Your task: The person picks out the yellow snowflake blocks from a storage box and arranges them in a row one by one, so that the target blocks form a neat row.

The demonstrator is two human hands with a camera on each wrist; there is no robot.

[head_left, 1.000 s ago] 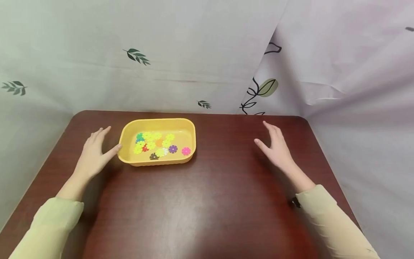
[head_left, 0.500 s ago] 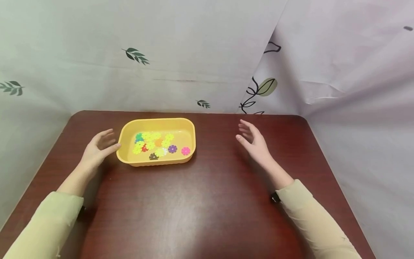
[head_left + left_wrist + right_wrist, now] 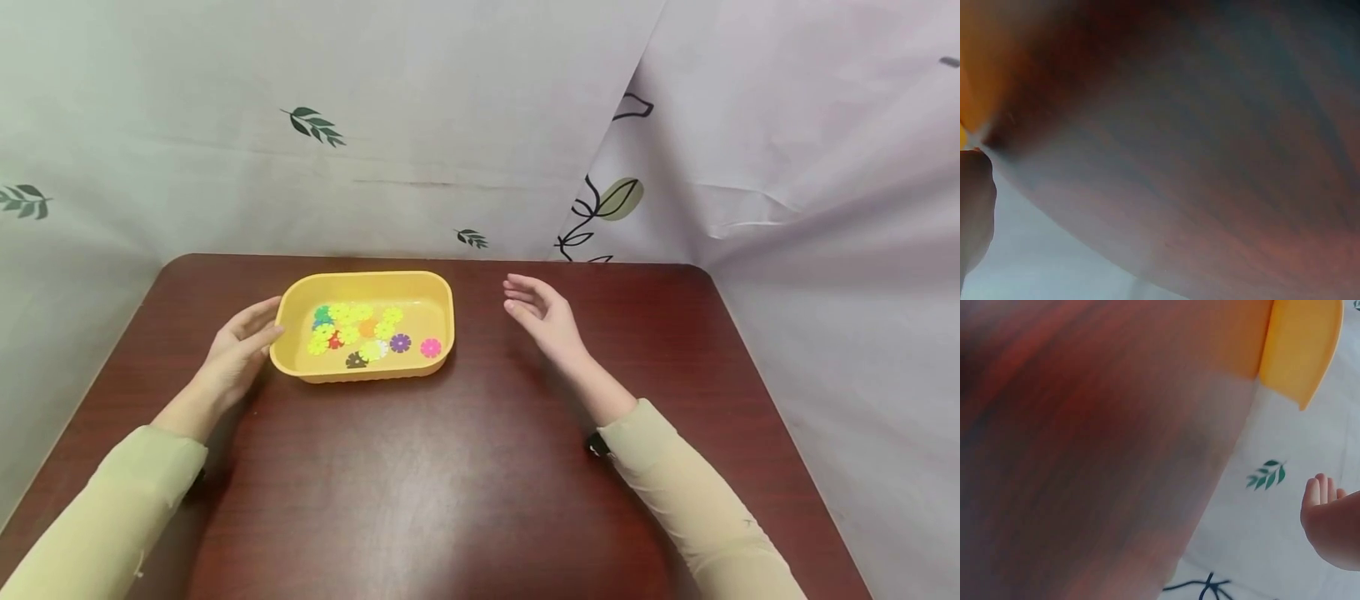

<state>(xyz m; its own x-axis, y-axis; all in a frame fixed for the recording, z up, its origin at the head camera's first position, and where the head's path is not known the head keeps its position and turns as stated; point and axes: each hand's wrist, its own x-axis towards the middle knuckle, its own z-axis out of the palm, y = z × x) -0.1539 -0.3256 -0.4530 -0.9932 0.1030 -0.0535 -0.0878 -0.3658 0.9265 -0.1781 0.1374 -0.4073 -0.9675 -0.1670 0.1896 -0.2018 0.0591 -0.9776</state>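
Observation:
A yellow plastic basin [image 3: 367, 375] stands on the table, left of centre in the head view. Inside lie several flower-shaped plastic discs, mostly yellow, with a purple disc [image 3: 400, 342] and a pink disc [image 3: 431, 347] towards the right. My left hand [image 3: 234, 357] is at the basin's left end, thumb and fingertips at its outer wall; I cannot tell how firmly they touch. To the right of the basin, and apart from it, my right hand [image 3: 553, 323] hovers with loosely bent fingers and nothing in it. The right wrist view shows part of the basin [image 3: 1300, 350] beyond the table edge.
The dark red-brown wooden table [image 3: 420, 492] has rounded far corners. Behind it and along the sides hangs a pale cloth [image 3: 420, 108] with leaf prints. Light sleeves [image 3: 675, 475] cover both forearms.
My right hand has moved left towards the basin, its fingers bending a little. The left hand has come in against the basin's left end. Basin and discs have stayed put.

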